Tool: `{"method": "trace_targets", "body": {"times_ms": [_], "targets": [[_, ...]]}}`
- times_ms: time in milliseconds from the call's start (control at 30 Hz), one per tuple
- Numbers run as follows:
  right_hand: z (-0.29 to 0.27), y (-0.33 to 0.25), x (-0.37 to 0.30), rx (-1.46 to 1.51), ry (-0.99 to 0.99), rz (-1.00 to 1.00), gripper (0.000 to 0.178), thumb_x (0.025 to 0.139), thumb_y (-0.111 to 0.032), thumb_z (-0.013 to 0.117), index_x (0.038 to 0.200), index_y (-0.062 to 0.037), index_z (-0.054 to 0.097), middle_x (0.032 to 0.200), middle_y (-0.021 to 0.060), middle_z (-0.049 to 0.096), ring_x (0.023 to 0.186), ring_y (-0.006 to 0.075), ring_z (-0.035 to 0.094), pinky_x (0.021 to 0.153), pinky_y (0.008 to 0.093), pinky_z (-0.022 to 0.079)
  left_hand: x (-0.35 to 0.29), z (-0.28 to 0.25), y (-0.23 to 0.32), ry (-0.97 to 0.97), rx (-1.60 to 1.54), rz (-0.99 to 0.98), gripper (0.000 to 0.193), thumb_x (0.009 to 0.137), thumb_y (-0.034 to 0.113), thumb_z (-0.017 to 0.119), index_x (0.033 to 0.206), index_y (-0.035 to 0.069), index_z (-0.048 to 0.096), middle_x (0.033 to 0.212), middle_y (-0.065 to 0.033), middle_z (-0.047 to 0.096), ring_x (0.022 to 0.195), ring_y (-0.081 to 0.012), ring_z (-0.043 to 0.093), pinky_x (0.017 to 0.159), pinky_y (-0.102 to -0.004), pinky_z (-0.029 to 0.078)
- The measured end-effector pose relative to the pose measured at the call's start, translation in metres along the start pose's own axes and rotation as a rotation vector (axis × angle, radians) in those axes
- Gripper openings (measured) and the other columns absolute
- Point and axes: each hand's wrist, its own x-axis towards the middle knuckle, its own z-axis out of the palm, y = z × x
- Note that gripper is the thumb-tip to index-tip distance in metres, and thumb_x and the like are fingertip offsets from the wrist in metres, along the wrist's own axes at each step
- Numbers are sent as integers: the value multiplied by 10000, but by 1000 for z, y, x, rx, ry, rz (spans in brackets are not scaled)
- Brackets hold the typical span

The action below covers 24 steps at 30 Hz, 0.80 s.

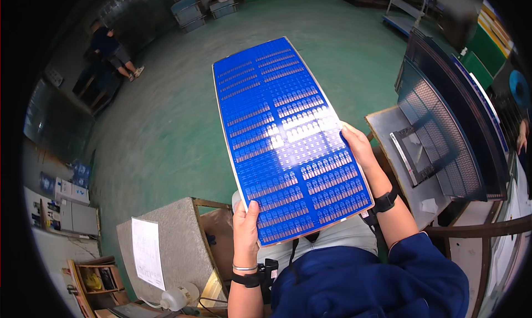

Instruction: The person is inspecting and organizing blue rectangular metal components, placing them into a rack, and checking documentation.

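A large blue circuit board panel [266, 104], printed with rows of small repeated copper and white patterns, is held tilted in front of my body. My left hand [245, 224] grips its lower left edge, thumb on the face. On the right edge, a little below mid-height, my right hand [357, 146] has its thumb on the border. The fingers of both hands are mostly hidden behind the panel. Bright light glares off the panel's middle right part.
At left stands a grey table [172, 224] with a paper sheet [147, 251] and a white squeeze bottle [180, 297]. To my right, a bench [382, 121] carries a dark rack [429, 113] with perforated panels. A person [113, 49] stands far left; a trolley [402, 21] is at the back right.
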Motion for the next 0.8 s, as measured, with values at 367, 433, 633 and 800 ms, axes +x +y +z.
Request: {"method": "trace_targets", "body": {"times_ms": [367,433,633,800], "targets": [[-14,9,-2,6,19,23,419,953,-248,445,1248,49,461,1126,90,578,994,132,554,879,256,431,1,15,8,20,-72,-53,314,920,236,532,1144,16,534,1021,-54,630,858,-110,602,758,-244,484],[-17,13,-1,23,12,29,414,952,-240,446,1246,51,462,1127,90,578,997,132,553,881,256,429,2,15,7,5,-77,-61,319,919,239,534,1147,15,533,1023,-57,629,858,-113,602,757,-246,485],[-20,16,-6,-23,47,57,375,938,-174,469,1232,60,475,1136,95,576,999,128,553,882,251,431,-7,19,16,28,38,-22,350,902,272,566,1134,12,529,1035,-59,615,888,-120,587,805,-266,472],[-16,2,-15,39,59,174,328,920,-169,495,1168,44,520,978,65,634,808,80,612,695,197,500,-14,26,28,16,88,-38,323,887,262,594,1092,14,561,1007,-32,612,881,-95,557,808,-248,446]]}}
